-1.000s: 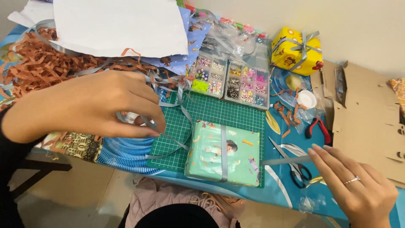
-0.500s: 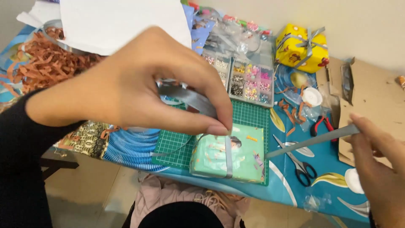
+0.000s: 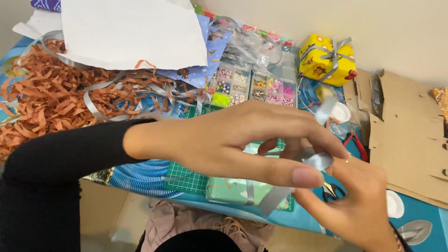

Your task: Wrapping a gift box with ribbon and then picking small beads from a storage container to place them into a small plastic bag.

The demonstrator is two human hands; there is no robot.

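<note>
Both hands meet above the mint-green wrapped gift box (image 3: pixel 228 190) on the green cutting mat (image 3: pixel 186 179): left hand (image 3: pixel 233 140) and right hand (image 3: pixel 359 205) each pinch the grey ribbon (image 3: pixel 319 160)

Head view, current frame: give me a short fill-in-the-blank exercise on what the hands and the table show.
1. Both the left hand and the right hand pinch a silver ____.
2. The mint-green wrapped box lies on a green cutting ____.
3. The wrapped gift by the wall is ____ in colour.
4. The shredded paper at the left is ____.

Missing words: ribbon; mat; yellow; brown
</note>
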